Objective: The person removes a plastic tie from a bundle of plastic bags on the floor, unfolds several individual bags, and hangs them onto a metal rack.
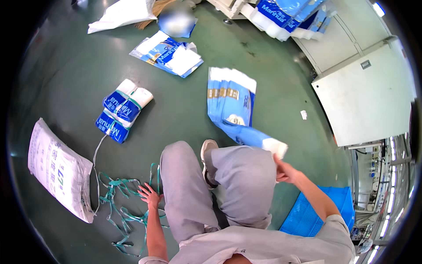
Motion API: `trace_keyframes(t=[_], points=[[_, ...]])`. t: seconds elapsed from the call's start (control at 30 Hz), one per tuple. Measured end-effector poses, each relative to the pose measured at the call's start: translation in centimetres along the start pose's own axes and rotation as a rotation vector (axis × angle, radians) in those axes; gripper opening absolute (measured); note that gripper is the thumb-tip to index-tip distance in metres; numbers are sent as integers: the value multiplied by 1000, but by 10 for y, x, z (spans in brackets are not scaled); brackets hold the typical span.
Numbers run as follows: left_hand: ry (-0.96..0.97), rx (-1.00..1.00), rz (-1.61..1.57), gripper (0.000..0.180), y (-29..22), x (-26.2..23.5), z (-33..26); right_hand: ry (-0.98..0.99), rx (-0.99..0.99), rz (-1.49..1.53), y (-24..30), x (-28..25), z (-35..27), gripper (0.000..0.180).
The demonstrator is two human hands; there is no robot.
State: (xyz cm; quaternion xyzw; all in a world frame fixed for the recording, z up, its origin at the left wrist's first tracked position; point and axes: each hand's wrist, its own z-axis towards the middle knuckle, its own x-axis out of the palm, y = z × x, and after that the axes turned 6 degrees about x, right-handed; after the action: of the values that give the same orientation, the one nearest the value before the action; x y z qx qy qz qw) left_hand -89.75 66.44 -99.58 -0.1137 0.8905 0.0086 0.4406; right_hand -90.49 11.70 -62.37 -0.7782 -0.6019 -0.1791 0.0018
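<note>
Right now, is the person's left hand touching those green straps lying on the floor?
Touching. The head view shows the left hand spread open with its fingers lying on the tangle of green straps, which lie beside the white sack.

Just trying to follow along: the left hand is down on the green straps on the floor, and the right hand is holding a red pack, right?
Not quite. In the head view the pack in the right hand is blue and white, not red. The rest holds: the left hand is down on the green straps on the floor.
</note>
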Motion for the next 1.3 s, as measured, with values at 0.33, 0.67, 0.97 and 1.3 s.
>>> trace_keyframes(t=[0.33, 0.67, 0.97, 1.3], points=[[49, -59, 26, 103, 23, -4, 10, 419, -957, 701, 2, 120, -225, 37], [-965, -132, 955, 79, 48, 0, 57, 531, -1546, 526, 43, 43, -260, 41], [-337, 263, 450, 78, -120, -16, 58, 363, -1575, 875, 62, -4, -279, 40], [-323, 431, 531, 77, -157, -41, 69, 455, -1732, 754, -28, 33, -315, 39]])
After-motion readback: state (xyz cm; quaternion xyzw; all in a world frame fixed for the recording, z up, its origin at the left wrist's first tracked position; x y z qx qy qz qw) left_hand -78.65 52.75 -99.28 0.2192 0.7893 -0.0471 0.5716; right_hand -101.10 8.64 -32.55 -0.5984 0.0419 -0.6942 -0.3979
